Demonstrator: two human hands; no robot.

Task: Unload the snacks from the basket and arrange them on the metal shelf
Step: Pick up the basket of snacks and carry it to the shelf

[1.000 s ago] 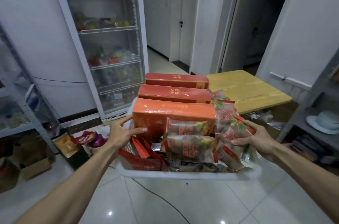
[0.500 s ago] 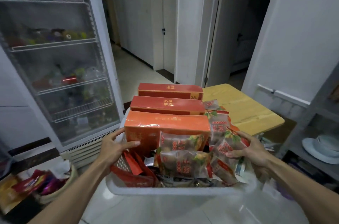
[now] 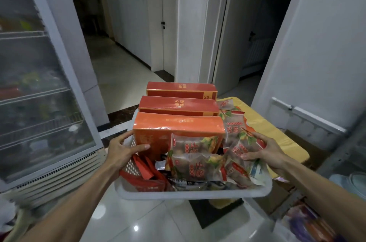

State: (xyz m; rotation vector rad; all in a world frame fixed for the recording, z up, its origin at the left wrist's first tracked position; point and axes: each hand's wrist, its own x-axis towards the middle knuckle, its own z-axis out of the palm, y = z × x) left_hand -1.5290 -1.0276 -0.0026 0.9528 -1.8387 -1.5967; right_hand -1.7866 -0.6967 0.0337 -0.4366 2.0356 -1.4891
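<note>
I carry a white plastic basket (image 3: 190, 195) in front of me above the tiled floor. My left hand (image 3: 120, 152) grips its left rim, thumb lying against an orange box (image 3: 178, 125). My right hand (image 3: 271, 152) grips the right side, thumb across clear snack bags with red print (image 3: 198, 164). Behind the orange box stand two red boxes (image 3: 178, 103). Red packets (image 3: 144, 174) lie in the basket's left front corner. The metal shelf's edge (image 3: 354, 154) shows at the far right.
A glass-door fridge (image 3: 39, 103) stands close on the left. A yellow wooden table (image 3: 277, 134) sits just beyond the basket on the right. White dishes (image 3: 352, 180) rest low at the right edge. A dark hallway (image 3: 118, 59) opens ahead.
The view has swung to the right: the fridge slid toward the left edge and the hallway came to the centre. Both hands keep the same hold on the basket.
</note>
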